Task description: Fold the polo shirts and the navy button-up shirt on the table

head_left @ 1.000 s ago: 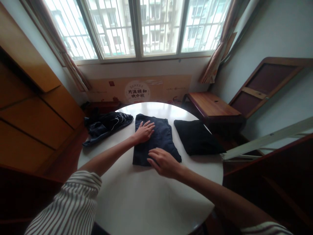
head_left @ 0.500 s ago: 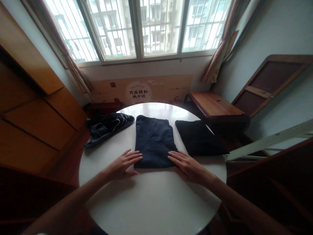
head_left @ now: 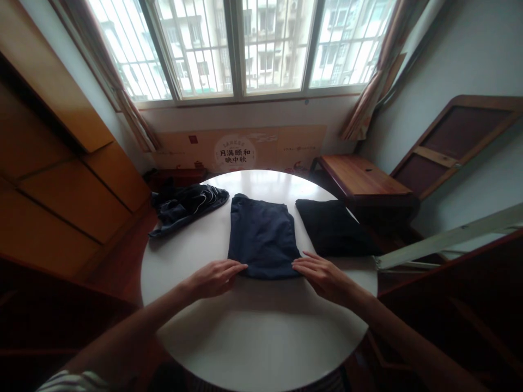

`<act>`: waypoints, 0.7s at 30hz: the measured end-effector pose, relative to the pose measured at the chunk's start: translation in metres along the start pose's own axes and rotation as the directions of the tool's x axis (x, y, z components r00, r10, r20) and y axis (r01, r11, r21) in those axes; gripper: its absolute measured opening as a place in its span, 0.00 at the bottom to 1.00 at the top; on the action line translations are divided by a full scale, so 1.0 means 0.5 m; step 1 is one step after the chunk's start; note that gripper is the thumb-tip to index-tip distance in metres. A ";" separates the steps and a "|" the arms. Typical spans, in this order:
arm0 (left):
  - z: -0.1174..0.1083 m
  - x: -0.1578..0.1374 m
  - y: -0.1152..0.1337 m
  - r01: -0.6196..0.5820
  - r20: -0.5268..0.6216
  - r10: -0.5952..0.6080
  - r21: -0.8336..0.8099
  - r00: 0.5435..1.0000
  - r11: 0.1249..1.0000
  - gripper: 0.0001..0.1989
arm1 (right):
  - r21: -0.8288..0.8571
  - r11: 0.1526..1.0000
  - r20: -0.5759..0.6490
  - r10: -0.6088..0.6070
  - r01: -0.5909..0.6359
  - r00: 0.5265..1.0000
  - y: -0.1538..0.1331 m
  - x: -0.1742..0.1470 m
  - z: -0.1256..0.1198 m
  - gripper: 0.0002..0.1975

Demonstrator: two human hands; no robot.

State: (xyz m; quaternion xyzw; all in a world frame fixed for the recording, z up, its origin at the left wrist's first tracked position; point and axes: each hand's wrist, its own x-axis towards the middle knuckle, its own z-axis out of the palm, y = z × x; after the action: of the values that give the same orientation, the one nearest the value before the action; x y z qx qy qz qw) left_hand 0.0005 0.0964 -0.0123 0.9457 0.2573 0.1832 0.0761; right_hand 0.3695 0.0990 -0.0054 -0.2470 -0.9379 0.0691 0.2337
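Observation:
A folded navy garment lies flat in the middle of the white round table. At its near left corner, the fingers of my left hand are pressed together on the cloth edge. My right hand pinches the near right corner, its thumb hidden under the hand and one finger raised a little. To the right lies a folded black garment, close to my right hand but apart from it. A crumpled dark garment with white piping sits at the far left.
The round table stands before a barred window. Beyond its right side are a low wooden table and a pale slanted bar. Wooden cabinets line the left.
My hands have gone from lying flat with fingers spread on the navy garment to closing on its near corners. Its near edge now curves. The view has shifted slightly.

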 end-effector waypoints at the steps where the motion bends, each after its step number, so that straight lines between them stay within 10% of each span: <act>1: -0.005 -0.013 0.017 -0.012 0.006 0.013 -0.039 1.000 0.999 0.28 | 0.048 0.999 0.008 -0.004 0.003 1.000 -0.021 -0.009 -0.010 0.21; 7: -0.021 -0.076 0.121 -0.142 0.070 0.153 -0.144 0.986 0.979 0.32 | 0.223 0.974 0.025 -0.029 0.023 0.999 -0.110 -0.075 -0.031 0.20; 11: -0.032 -0.068 0.122 0.064 -0.122 -0.100 -0.268 0.987 0.961 0.28 | 0.282 0.952 -0.161 0.169 -0.119 0.972 -0.091 -0.073 -0.023 0.15; 15: -0.060 0.017 0.039 0.344 -0.251 -0.535 -0.536 0.806 0.771 0.17 | 0.456 0.807 -0.310 0.539 -0.375 0.783 -0.021 0.026 -0.030 0.12; 21: -0.059 0.154 -0.125 0.281 -0.163 -0.791 -0.877 0.589 0.390 0.27 | 0.677 0.611 -0.320 0.747 -0.411 0.583 0.105 0.191 -0.006 0.23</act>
State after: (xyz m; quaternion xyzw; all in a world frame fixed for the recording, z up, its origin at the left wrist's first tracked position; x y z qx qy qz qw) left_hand 0.0220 0.1911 0.0234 0.5620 0.4690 0.5070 0.4551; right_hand 0.3199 0.1918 0.0229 -0.4858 -0.6181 0.3246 0.5259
